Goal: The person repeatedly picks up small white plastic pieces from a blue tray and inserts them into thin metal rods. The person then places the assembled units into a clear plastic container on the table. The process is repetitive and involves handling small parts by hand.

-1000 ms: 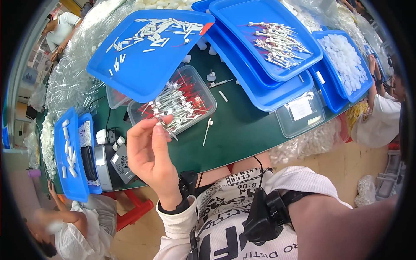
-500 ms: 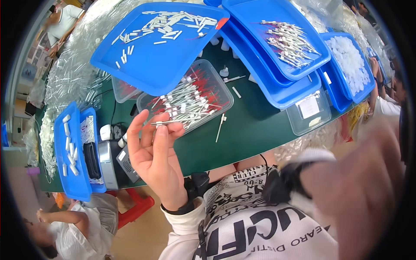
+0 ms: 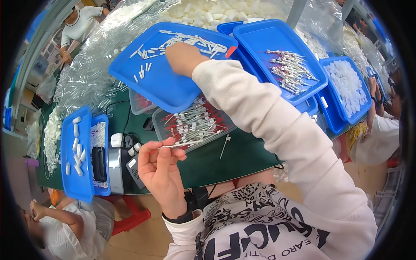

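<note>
My left hand (image 3: 162, 175) is closed in a pinch on a thin white stick (image 3: 182, 144) with a short wider white piece on it. It is held just in front of a clear plastic box (image 3: 157, 119) of similar sticks with red ends. My right hand (image 3: 184, 58) reaches across to the blue tray (image 3: 151, 89) that carries short white tubes (image 3: 173, 42). It is down at the tubes, its fingers mostly hidden behind the back of the hand. One loose stick (image 3: 225, 146) lies on the green table (image 3: 203, 167) beside the box.
Stacked blue trays (image 3: 251, 37) at the right hold finished-looking sticks (image 3: 290, 71); another tray (image 3: 346, 89) has whitish pieces. At the left stand a tray of white cylinders (image 3: 77, 145) and a grey device (image 3: 115, 167). Clear plastic tubes (image 3: 86, 82) pile up behind. Other people sit on both sides.
My right hand has swung from the lower right, where it was blurred, up and across to the blue tray of tubes. My left hand keeps its pinch on the stick. The view has shifted.
</note>
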A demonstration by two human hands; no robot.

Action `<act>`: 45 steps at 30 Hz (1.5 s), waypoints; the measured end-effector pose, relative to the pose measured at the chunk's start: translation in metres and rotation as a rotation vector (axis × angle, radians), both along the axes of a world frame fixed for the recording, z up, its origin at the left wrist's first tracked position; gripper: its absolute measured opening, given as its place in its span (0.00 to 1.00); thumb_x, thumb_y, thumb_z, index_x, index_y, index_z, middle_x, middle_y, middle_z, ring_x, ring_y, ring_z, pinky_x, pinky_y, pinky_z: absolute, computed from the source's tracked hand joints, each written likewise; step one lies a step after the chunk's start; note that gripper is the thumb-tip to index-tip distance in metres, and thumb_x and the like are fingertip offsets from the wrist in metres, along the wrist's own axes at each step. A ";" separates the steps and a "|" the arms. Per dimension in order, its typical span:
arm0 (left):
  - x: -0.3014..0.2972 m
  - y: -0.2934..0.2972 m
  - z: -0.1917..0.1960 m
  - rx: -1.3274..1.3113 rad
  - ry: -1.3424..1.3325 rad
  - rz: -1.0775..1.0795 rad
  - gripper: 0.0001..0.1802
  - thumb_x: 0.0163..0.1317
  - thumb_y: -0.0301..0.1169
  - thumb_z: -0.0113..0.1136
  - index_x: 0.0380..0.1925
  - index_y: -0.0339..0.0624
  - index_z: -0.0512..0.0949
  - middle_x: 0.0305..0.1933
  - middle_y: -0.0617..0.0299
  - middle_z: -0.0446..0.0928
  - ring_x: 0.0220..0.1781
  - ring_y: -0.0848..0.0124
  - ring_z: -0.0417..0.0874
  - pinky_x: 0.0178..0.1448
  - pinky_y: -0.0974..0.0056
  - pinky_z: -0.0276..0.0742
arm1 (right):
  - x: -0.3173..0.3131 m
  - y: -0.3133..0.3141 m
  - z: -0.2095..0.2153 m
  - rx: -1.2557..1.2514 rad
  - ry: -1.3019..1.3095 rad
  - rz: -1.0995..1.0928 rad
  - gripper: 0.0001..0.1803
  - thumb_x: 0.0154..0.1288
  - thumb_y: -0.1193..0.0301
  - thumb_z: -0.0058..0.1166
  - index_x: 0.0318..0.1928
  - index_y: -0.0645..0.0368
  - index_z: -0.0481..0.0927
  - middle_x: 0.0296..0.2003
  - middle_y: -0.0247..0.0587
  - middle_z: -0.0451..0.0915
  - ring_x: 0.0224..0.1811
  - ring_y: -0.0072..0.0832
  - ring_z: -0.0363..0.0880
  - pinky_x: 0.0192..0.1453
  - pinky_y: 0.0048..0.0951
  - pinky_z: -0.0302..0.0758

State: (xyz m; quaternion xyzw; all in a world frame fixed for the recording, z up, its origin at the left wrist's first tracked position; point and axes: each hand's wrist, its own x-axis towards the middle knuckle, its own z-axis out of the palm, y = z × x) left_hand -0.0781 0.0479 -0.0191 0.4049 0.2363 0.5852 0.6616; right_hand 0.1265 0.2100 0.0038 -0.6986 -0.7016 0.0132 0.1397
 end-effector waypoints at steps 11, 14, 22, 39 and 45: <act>0.003 -0.013 0.009 -0.092 -0.101 -0.131 0.08 0.66 0.23 0.56 0.44 0.40 0.73 0.45 0.56 0.80 0.39 0.72 0.82 0.44 0.70 0.81 | -0.003 -0.161 0.042 0.288 0.820 0.116 0.08 0.63 0.75 0.58 0.42 0.62 0.83 0.30 0.37 0.81 0.33 0.20 0.80 0.31 0.26 0.77; 0.018 -0.019 0.015 -0.064 -0.101 -0.175 0.07 0.67 0.25 0.57 0.43 0.40 0.74 0.44 0.57 0.81 0.38 0.72 0.82 0.42 0.71 0.81 | 0.006 -0.221 0.022 0.245 1.170 0.128 0.08 0.64 0.80 0.56 0.44 0.65 0.83 0.37 0.38 0.78 0.34 0.19 0.78 0.30 0.19 0.77; 0.042 -0.039 0.020 -0.060 -0.033 -0.219 0.06 0.67 0.26 0.57 0.42 0.38 0.74 0.43 0.54 0.80 0.37 0.70 0.83 0.42 0.69 0.81 | 0.007 -0.281 0.006 0.357 1.329 0.054 0.09 0.61 0.80 0.58 0.43 0.64 0.83 0.37 0.39 0.82 0.34 0.21 0.81 0.33 0.19 0.78; 0.093 -0.067 0.015 -0.099 0.032 -0.293 0.05 0.66 0.21 0.56 0.40 0.32 0.74 0.43 0.43 0.81 0.40 0.63 0.86 0.47 0.61 0.83 | 0.049 -0.323 -0.014 0.499 1.230 -0.020 0.10 0.59 0.83 0.59 0.42 0.65 0.84 0.35 0.43 0.84 0.33 0.24 0.84 0.35 0.22 0.80; 0.105 -0.076 0.009 -0.112 0.062 -0.273 0.05 0.66 0.21 0.56 0.40 0.32 0.73 0.43 0.43 0.81 0.40 0.62 0.86 0.47 0.61 0.83 | 0.060 -0.327 -0.019 0.370 1.444 -0.012 0.09 0.61 0.82 0.58 0.43 0.68 0.82 0.37 0.44 0.84 0.37 0.25 0.85 0.38 0.23 0.82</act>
